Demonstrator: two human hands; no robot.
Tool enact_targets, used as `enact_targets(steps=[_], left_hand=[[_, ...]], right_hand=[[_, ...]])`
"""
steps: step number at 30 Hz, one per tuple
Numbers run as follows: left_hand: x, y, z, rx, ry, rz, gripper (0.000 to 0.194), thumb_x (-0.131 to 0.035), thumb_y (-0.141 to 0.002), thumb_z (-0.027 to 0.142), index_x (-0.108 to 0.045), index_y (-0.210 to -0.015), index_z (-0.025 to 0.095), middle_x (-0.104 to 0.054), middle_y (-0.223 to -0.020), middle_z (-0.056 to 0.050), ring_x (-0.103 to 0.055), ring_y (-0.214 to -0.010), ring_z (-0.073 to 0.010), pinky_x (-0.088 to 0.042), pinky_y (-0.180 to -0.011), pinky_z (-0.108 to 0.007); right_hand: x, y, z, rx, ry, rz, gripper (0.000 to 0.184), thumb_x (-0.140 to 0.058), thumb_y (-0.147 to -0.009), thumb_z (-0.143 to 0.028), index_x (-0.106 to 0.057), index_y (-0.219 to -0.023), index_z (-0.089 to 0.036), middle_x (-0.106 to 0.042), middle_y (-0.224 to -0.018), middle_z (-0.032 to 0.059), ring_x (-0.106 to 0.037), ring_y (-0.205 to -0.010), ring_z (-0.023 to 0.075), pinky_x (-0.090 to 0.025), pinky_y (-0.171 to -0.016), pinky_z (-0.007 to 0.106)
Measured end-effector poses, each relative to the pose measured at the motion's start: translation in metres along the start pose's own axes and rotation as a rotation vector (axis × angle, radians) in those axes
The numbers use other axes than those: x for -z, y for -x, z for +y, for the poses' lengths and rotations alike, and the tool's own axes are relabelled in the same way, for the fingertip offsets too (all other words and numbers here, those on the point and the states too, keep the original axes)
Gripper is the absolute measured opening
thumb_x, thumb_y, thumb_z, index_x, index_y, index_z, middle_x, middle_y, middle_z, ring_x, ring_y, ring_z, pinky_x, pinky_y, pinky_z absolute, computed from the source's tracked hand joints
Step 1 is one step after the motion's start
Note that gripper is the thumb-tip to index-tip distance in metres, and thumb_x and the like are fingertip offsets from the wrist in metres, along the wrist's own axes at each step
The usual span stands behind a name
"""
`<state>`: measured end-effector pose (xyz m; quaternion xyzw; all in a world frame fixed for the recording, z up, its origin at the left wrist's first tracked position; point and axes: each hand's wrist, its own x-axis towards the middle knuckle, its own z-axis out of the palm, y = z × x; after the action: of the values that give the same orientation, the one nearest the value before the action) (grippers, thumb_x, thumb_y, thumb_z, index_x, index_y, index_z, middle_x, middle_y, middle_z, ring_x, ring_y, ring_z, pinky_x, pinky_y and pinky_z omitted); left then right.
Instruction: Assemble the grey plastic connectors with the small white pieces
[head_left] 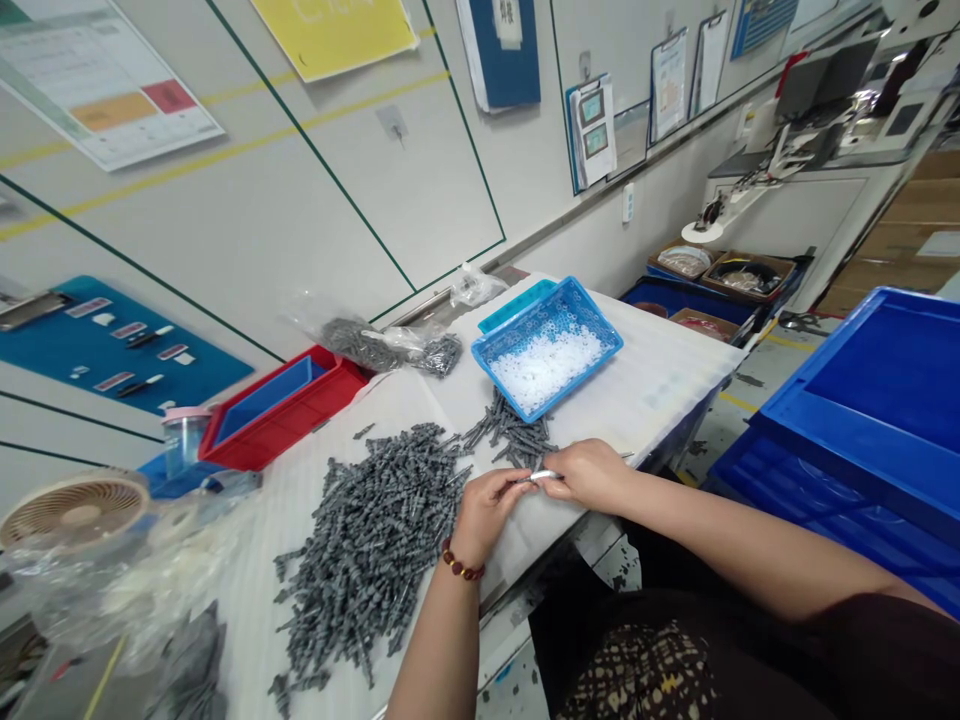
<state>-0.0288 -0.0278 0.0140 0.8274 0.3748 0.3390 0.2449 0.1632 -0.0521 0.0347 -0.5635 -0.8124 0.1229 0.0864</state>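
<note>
My left hand (484, 505), with a beaded bracelet at the wrist, pinches the end of a small dark grey part near the table's front edge. Closed around a slim rod-like tool with a white section (545, 475), my right hand (589, 475) meets it fingertip to fingertip. A thin end of the tool pokes out behind the right hand. Left of my hands spreads a big heap of grey ribbed plastic parts (375, 540). Just beyond them is a smaller pile of similar parts (510, 425), beside a blue tray (613, 345) of small white rings (547, 365).
A red bin (262, 450) with a blue bin inside stands at the back left, near bagged grey parts (360, 345). A fan (79, 510) and clear plastic bags (142, 590) lie far left. Blue crates (847, 420) are stacked on the right.
</note>
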Motion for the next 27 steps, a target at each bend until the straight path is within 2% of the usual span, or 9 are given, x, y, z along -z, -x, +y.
enact_targets(steps=[4,8,11,16,22,27], left_hand=[[0.001,-0.001,-0.001,-0.017,-0.006,0.004,0.02,-0.058,-0.083,0.035,-0.071,-0.088,0.02,-0.074,-0.082,-0.005,-0.068,-0.072,-0.0174,-0.055,-0.068,-0.027],[0.004,-0.002,-0.001,0.009,0.045,-0.048,0.023,-0.054,-0.086,0.031,-0.069,-0.097,0.019,-0.073,-0.078,-0.005,-0.068,-0.075,-0.0174,-0.055,-0.07,-0.027],[0.004,-0.001,-0.001,0.088,0.146,-0.092,0.022,-0.053,-0.086,0.029,-0.068,-0.097,0.017,-0.073,-0.079,-0.005,-0.069,-0.072,-0.0168,-0.055,-0.068,-0.027],[0.004,0.001,-0.002,0.167,0.245,-0.08,0.021,-0.056,-0.084,0.03,-0.067,-0.095,0.016,-0.073,-0.079,-0.006,-0.069,-0.07,-0.0173,-0.056,-0.067,-0.027],[0.003,0.001,-0.003,0.194,0.308,-0.083,0.022,-0.057,-0.084,0.031,-0.067,-0.094,0.015,-0.072,-0.079,-0.007,-0.069,-0.07,-0.0174,-0.056,-0.066,-0.027],[0.003,0.002,-0.001,0.182,0.306,-0.09,0.022,-0.056,-0.084,0.031,-0.067,-0.093,0.015,-0.072,-0.079,-0.007,-0.069,-0.07,-0.0177,-0.056,-0.066,-0.028]], right_hand=[[-0.001,-0.001,0.002,-0.024,-0.012,0.014,0.037,-0.044,-0.087,-0.049,-0.067,-0.087,-0.02,-0.07,-0.084,0.0085,-0.063,-0.08,0.0241,-0.035,-0.061,0.028],[0.002,0.0,0.006,0.104,-0.099,-0.012,0.02,-0.046,-0.087,-0.028,-0.063,-0.092,-0.019,-0.069,-0.091,0.0054,-0.061,-0.084,0.0213,-0.036,-0.065,0.026],[0.004,0.001,0.008,0.171,-0.13,-0.045,0.018,-0.045,-0.086,-0.02,-0.061,-0.095,-0.017,-0.067,-0.095,0.0061,-0.06,-0.087,0.0208,-0.036,-0.068,0.026],[0.007,0.002,0.007,0.145,-0.126,-0.076,0.018,-0.043,-0.087,-0.02,-0.06,-0.092,-0.017,-0.066,-0.092,0.0064,-0.059,-0.084,0.0202,-0.033,-0.065,0.025],[0.009,0.003,0.007,0.123,-0.103,-0.082,0.018,-0.044,-0.087,-0.021,-0.061,-0.091,-0.017,-0.066,-0.09,0.0057,-0.059,-0.081,0.019,-0.031,-0.062,0.025],[0.003,0.001,0.005,0.065,-0.064,-0.04,0.022,-0.046,-0.088,-0.032,-0.064,-0.09,-0.02,-0.068,-0.087,0.0052,-0.06,-0.079,0.0191,-0.031,-0.06,0.025]])
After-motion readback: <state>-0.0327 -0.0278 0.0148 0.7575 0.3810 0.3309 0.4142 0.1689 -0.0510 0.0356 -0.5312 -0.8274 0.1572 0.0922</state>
